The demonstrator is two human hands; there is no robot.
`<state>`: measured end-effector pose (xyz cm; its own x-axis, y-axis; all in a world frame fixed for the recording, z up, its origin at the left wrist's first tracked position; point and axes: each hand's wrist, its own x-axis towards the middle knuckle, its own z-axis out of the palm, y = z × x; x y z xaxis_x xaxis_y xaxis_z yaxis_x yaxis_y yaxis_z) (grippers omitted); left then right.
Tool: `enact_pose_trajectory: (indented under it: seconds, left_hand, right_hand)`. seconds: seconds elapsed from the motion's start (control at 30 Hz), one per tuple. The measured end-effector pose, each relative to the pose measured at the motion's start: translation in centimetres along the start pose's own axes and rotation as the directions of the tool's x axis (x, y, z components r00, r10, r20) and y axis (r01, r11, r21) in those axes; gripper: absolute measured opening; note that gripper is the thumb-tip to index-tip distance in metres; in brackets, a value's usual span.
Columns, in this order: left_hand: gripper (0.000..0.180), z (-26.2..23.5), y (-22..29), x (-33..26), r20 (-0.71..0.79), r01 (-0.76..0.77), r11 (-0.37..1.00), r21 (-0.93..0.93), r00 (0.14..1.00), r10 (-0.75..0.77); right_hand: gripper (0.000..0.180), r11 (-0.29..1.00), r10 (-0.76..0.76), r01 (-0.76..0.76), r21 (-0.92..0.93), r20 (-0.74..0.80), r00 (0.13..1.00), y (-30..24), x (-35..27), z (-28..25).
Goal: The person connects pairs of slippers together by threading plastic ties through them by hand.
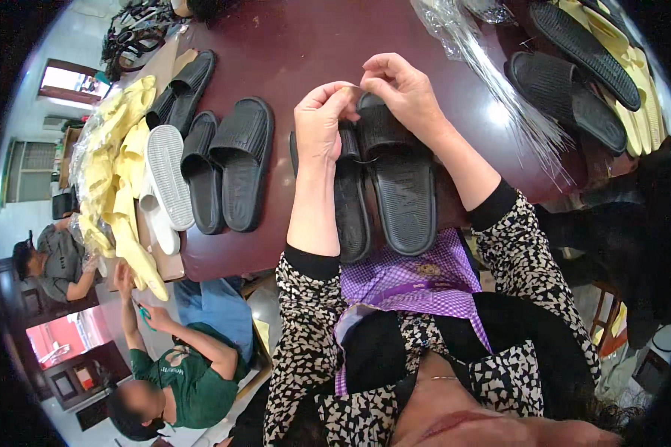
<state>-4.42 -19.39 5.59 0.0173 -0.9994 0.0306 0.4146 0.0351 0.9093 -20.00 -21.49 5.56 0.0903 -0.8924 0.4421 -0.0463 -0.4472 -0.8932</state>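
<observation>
Before me on the dark red table lies a pair of black slide slippers, the right slipper (406,205) fully in sight and the left slipper (350,220) partly covered by my left forearm. Above their toes, my left hand (324,112) and my right hand (401,89) come close together with fingers pinched. A thin pale strand seems to run between the fingertips, though most of it is hidden. A light line also shows between the two straps. To the right is a loose bundle of thin clear strands (511,104).
Another black slipper pair (244,171) stands left on the table (298,45), beside a white slipper (170,175) and yellow slippers (127,186) in clear plastic. More black slippers (566,97) lie at the right. A co-worker in green (194,372) holds green-handled scissors (146,316) at lower left.
</observation>
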Motion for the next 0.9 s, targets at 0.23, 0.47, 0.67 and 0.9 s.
enact_pose_trajectory:
  seconds: [0.23,0.47,0.67,0.9]
  left_hand:
    - [0.023,-3.1,4.0,-0.9,-0.253,-0.258,0.959,0.117,0.926,0.28]
    - [0.022,-8.9,0.5,-1.3,-0.4,-0.162,0.918,0.363,0.862,0.31]
    - [0.022,-10.8,-1.7,-1.6,-0.19,-0.232,0.751,0.618,0.883,0.429]
    - [0.023,-9.3,-0.6,-2.2,-0.319,-0.057,0.889,0.454,0.922,0.221]
  right_hand:
    - [0.012,0.99,0.126,-0.114,-0.085,0.145,0.981,-6.8,-3.4,-2.0]
    - [0.043,0.698,0.416,-0.028,-0.715,0.373,0.83,-6.4,-7.1,-0.4]
    - [0.041,0.699,0.424,-0.121,-0.705,0.273,0.864,-5.5,-6.3,2.5]
    - [0.026,0.567,0.192,0.011,-0.824,0.145,0.971,-5.2,-5.0,-2.9]
